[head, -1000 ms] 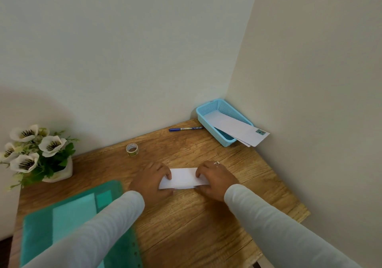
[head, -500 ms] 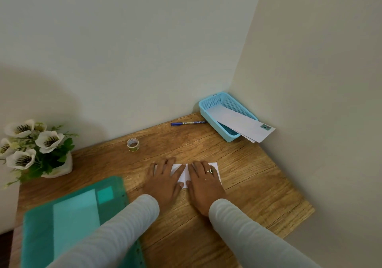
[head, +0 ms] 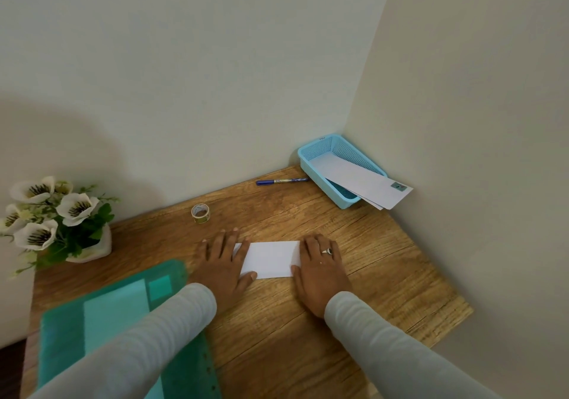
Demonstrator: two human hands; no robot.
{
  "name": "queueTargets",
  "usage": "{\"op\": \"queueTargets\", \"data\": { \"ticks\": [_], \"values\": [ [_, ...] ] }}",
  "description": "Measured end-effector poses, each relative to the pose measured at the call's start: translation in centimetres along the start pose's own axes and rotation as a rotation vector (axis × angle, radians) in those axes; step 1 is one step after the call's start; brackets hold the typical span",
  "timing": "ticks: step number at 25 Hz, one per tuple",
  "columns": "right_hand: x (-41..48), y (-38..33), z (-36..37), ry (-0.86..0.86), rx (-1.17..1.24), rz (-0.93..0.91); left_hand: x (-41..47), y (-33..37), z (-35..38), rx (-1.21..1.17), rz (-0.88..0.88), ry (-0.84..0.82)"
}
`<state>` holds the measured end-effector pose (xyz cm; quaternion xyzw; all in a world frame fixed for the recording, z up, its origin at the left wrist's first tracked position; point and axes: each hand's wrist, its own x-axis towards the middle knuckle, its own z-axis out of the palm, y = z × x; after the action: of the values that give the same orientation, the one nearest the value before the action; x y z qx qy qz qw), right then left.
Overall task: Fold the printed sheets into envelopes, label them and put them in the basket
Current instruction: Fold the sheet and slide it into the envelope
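Paper (head: 271,258): white, folded to a small flat rectangle, on our wooden desk (head: 385,275) | left hand (head: 223,263): flat, fingers straight, pressing its left end | right hand (head: 320,264): flat on its right end | basket (head: 311,160): far right corner, holding envelopes (head: 363,181).

Far right corner's being hogged by the basket (head: 311,159), and the gap to the right wall (head: 477,152) is being closed off by envelopes (head: 369,183) poking out over its near rim. The far-wall strip is being interrupted by a pen (head: 281,181) left of the basket and a tape roll (head: 200,213) further left. The left side is being crowded by a flower pot (head: 92,249) and green folder (head: 61,337). Room is being offered by bare table (head: 400,291) near and right of the folded sheet (head: 269,258).
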<state>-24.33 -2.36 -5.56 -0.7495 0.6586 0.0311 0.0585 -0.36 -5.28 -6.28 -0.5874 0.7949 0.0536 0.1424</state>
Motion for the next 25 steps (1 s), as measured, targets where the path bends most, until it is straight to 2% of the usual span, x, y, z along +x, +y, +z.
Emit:
{"op": "queueTargets", "data": {
  "ticks": [4, 11, 15, 18, 21, 25],
  "values": [
    [0.7, -3.9, 0.0, -0.035, 0.093, -0.093, -0.1, 0.1, -0.2, -0.007, -0.006, -0.016],
    [-1.5, 4.8, 0.0, 0.023, 0.047, 0.035, -0.3, 0.4, -0.8, -0.017, -0.012, -0.007],
    [-1.4, 4.8, 0.1, -0.002, 0.035, 0.071, 0.5, 3.5, -1.9, -0.083, 0.081, 0.057],
    [-1.4, 4.8, 0.0, -0.016, 0.047, 0.087, 1.5, 6.2, -2.5, -0.11, 0.142, 0.038],
    [-1.5, 5.1, -0.1, -0.024, 0.043, 0.088, 1.4, 4.7, -2.0, -0.101, 0.129, 0.032],
    [-1.6, 5.2, -0.2, -0.003, 0.05, 0.086, 0.1, 0.1, -1.1, -0.064, 0.017, 0.025]
  ]
}}
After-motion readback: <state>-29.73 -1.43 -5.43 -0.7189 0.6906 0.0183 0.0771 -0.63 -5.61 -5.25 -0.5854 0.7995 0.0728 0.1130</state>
